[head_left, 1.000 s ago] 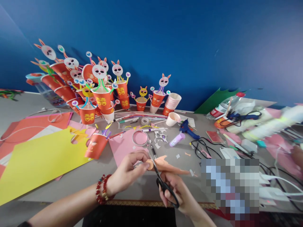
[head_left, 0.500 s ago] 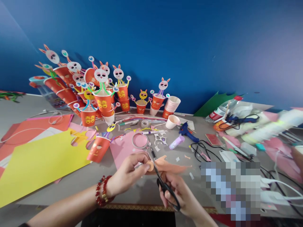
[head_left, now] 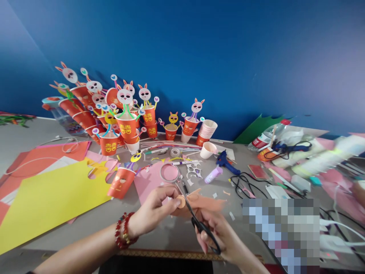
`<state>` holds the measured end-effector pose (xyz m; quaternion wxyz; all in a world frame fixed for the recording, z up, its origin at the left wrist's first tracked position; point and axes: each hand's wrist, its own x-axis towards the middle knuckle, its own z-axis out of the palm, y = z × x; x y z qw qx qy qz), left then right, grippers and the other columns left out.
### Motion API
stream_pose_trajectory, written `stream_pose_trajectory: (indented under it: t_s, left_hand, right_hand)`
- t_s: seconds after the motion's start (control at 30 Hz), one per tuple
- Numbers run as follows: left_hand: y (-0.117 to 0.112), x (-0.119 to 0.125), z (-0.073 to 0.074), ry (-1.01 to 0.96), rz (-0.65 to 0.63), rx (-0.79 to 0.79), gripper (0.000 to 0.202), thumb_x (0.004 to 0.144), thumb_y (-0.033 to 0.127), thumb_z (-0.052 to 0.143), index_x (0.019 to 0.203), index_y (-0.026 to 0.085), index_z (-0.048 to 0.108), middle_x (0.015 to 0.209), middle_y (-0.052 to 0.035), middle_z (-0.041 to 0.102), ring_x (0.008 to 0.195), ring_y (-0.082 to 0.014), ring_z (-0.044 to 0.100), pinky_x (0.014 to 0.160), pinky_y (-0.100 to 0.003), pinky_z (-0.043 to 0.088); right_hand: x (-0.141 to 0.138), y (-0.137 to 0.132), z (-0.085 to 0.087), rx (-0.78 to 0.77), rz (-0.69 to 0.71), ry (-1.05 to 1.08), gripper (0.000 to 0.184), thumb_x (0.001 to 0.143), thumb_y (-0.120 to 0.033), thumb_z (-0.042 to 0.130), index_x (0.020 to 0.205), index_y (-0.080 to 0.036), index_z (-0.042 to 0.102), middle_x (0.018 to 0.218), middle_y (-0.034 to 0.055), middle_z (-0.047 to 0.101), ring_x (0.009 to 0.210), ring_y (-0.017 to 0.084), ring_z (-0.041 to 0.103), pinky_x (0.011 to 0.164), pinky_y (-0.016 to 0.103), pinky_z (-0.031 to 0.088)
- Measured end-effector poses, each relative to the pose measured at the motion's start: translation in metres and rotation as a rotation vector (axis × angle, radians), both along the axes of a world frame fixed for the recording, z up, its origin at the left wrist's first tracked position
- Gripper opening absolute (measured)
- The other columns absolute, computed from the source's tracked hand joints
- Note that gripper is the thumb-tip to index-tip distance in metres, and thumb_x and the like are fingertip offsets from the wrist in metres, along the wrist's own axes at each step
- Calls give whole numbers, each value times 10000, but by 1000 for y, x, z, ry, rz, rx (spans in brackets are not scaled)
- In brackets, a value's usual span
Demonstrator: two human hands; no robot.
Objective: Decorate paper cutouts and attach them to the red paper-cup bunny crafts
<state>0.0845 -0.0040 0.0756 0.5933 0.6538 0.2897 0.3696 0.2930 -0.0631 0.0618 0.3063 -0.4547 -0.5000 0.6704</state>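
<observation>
Right fingers shifted slightly rightward, curled around scissors; left fingers pinching small peach disc.

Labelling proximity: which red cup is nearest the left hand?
The foremost red cup, at the right end of the yellow sheet; the other red cups all sit farther from the left hand.

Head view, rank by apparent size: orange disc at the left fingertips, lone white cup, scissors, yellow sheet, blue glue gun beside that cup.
1. Yellow sheet
2. Scissors, even partly covered
3. Blue glue gun, lone white cup: too close to rank
4. Orange disc
</observation>
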Motion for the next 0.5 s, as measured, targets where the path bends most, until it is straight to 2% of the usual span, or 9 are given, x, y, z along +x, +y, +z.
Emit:
stream_pose_trajectory:
  t_s: [0.13,0.37,0.5]
  left_hand:
    - [1,-1,-1,9,-1,5,284,948,331,511,721,161,528,731,11,507,679,-114,420,639,-224,337]
    - [2,-1,1,23,-10,3,288,948,352,522,735,161,548,718,11,508,670,-116,415,638,-230,338]
    - [0,2,1,-11,29,16,319,948,382,537,720,160,549,736,-4,530,696,-126,448,666,-239,360]
  right_hand:
    - [2,1,0,4,13,-7,645,594,-788,717,709,-188,510,505,-66,485,381,57,400,392,190,291]
    - [7,2,-1,8,8,-52,586,623,-719,731,680,-185,498,493,-59,501,382,58,408,388,183,284]
    - [6,3,5,28,21,-28,616,629,-772,689,692,-191,493,487,-63,499,378,59,391,392,189,298]
